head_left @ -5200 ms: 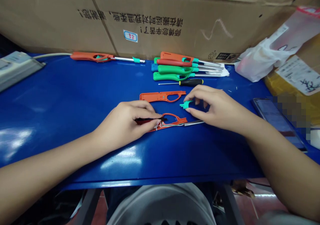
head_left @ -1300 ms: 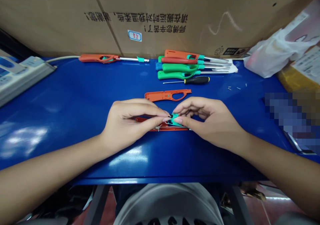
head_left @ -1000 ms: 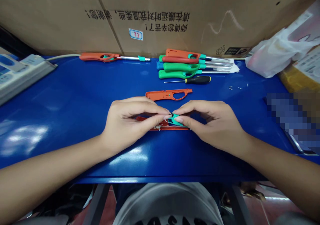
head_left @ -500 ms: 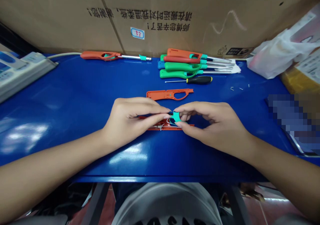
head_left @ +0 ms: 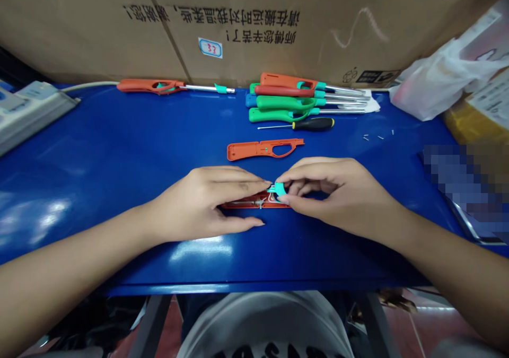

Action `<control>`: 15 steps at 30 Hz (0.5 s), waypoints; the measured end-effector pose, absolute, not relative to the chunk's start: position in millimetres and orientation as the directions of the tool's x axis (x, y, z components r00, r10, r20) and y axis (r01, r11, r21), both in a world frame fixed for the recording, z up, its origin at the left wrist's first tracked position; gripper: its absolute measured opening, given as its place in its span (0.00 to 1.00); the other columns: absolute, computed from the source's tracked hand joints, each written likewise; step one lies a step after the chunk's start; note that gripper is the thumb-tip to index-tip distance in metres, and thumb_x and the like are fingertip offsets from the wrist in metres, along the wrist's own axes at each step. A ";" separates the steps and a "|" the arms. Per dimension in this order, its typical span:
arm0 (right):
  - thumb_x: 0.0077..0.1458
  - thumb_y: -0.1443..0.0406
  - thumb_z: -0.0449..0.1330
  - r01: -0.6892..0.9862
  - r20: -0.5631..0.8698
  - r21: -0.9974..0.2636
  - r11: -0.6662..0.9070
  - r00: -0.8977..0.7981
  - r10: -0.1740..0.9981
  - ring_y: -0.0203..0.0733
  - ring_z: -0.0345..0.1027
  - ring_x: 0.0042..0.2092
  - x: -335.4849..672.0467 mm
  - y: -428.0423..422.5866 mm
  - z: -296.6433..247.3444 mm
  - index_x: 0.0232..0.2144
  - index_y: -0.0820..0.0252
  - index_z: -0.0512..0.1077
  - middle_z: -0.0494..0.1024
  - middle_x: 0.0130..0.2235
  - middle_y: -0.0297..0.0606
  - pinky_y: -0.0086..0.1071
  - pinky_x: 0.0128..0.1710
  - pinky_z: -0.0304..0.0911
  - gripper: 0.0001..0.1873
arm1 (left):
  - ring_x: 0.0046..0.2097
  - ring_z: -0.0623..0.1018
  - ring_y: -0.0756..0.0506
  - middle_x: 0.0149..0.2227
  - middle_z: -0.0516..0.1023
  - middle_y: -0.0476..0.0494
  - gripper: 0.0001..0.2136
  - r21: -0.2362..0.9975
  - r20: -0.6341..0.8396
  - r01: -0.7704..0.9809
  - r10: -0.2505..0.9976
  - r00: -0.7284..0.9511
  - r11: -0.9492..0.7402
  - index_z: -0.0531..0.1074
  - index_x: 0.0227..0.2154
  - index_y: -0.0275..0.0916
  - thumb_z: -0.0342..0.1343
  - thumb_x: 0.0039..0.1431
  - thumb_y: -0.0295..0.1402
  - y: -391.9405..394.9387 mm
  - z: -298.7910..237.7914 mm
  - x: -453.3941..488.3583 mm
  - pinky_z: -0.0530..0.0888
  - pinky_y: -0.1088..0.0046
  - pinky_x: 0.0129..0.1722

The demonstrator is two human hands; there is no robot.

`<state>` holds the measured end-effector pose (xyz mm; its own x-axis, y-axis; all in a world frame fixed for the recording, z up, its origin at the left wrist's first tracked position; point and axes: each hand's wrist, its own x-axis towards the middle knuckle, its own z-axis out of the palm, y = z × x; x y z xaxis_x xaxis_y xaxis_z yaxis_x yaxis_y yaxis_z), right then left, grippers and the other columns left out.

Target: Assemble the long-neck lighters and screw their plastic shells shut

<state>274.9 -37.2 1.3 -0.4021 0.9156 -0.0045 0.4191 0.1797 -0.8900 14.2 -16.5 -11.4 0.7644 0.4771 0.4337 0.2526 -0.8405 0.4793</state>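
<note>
An orange lighter half-shell (head_left: 254,204) with small metal parts inside lies on the blue table (head_left: 119,156), mostly under my hands. My left hand (head_left: 207,201) lies flat over its left part, fingers stretched out, thumb resting on the table below it. Its fingertips meet a small teal trigger piece (head_left: 281,189). My right hand (head_left: 338,199) pinches that piece between thumb and forefinger, right over the shell. The matching orange half-shell (head_left: 264,149) lies apart just behind my hands.
Behind lie a black-handled screwdriver (head_left: 310,124), a stack of orange, green and blue lighters (head_left: 290,103), and one orange lighter (head_left: 159,86). A cardboard box (head_left: 238,24) walls the back. A power strip (head_left: 27,114) sits left, a plastic bag (head_left: 441,82) and tiny screws (head_left: 377,137) right.
My right hand picked up the teal trigger piece and brought it to the shell. My left thumb has dropped onto the table and the fingers have flattened over the shell.
</note>
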 end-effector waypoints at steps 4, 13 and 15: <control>0.56 0.65 0.68 0.429 -0.014 -0.881 0.200 -0.446 0.895 0.34 0.77 0.35 276.7 -35.1 1.2 0.38 0.58 0.83 0.82 0.39 0.36 0.27 0.37 0.75 0.07 | 0.51 0.85 0.42 0.50 0.86 0.37 0.19 0.458 0.403 0.223 0.424 0.811 -0.861 0.77 0.58 0.37 0.65 0.65 0.30 -14.3 -15.8 14.8 0.81 0.67 0.54; 0.58 0.66 0.66 0.510 0.003 -0.805 0.304 -0.508 0.861 0.33 0.75 0.34 281.7 -32.0 6.2 0.38 0.58 0.83 0.81 0.37 0.34 0.28 0.35 0.70 0.06 | 0.51 0.83 0.44 0.51 0.84 0.38 0.21 0.418 0.367 0.251 0.415 0.832 -0.873 0.70 0.65 0.36 0.59 0.71 0.28 -15.7 -18.0 16.5 0.80 0.70 0.52; 0.58 0.68 0.66 0.543 0.027 -0.757 0.363 -0.530 0.848 0.33 0.74 0.34 281.3 -31.2 7.6 0.38 0.58 0.83 0.81 0.35 0.33 0.29 0.34 0.68 0.06 | 0.49 0.83 0.45 0.51 0.82 0.36 0.23 0.399 0.339 0.294 0.438 0.832 -0.868 0.67 0.67 0.35 0.58 0.72 0.30 -16.5 -17.8 15.8 0.80 0.70 0.50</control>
